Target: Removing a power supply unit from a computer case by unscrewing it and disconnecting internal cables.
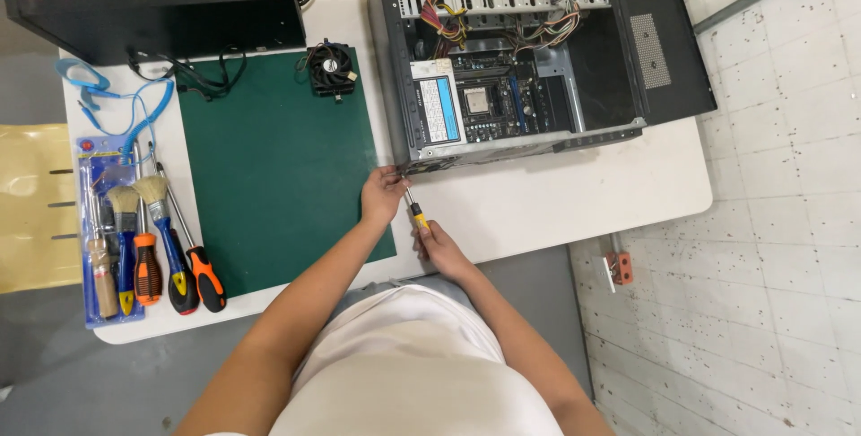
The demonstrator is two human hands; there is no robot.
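Head view shows a white counter (574, 198) filling the middle of the frame. At upper centre an open computer case (529, 50) lies on its side, so its board and wires face up. Left of it a green mat (269, 167) covers the counter, with a small cooling fan (331, 67) on its top edge. At lower left, brushes and screwdrivers (148, 248) lie in a row. The right hand (441, 252) grips a yellow-handled screwdriver (414, 212), its tip aimed at the case's lower left corner. The left hand (383, 194) pinches that corner, seemingly steadying the tip.
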